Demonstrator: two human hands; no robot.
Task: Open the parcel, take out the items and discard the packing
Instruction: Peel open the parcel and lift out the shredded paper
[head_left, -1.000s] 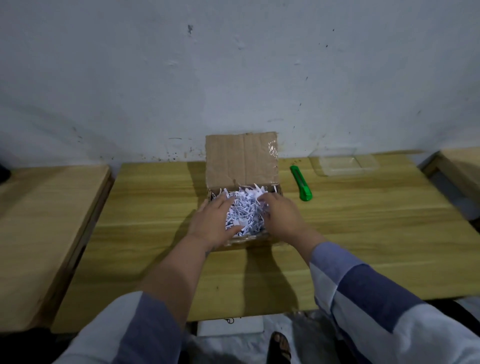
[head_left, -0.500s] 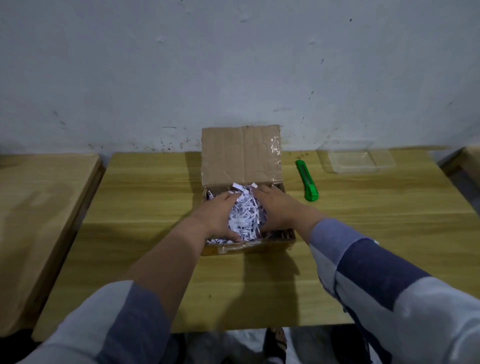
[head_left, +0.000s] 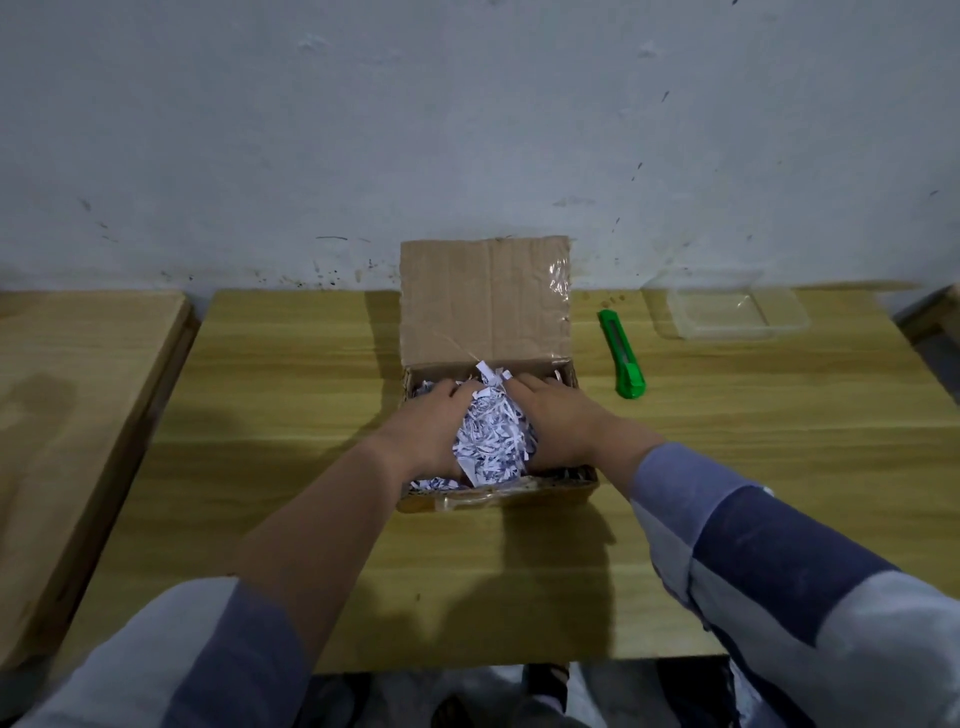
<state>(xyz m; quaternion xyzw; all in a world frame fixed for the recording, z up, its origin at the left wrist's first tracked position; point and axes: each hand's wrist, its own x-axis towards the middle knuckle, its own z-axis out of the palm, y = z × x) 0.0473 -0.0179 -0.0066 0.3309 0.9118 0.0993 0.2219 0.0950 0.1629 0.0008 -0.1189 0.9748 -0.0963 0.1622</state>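
Observation:
A brown cardboard box (head_left: 488, 500) sits open in the middle of the wooden table, its lid flap (head_left: 483, 301) standing up toward the wall. Inside lies a heap of white and blue shredded paper (head_left: 491, 439). My left hand (head_left: 434, 423) presses against the heap from the left and my right hand (head_left: 558, 421) from the right, both cupped around the bunch inside the box. Whatever lies under the paper is hidden.
A green utility knife (head_left: 621, 356) lies just right of the box. A clear plastic container (head_left: 727, 312) stands at the back right near the wall. A second wooden table (head_left: 67, 415) adjoins on the left, and another table's corner (head_left: 935, 317) shows far right.
Both hands have pushed closer together, squeezing the shredded paper into a tighter, taller bunch. The view has shifted nearer to the box.

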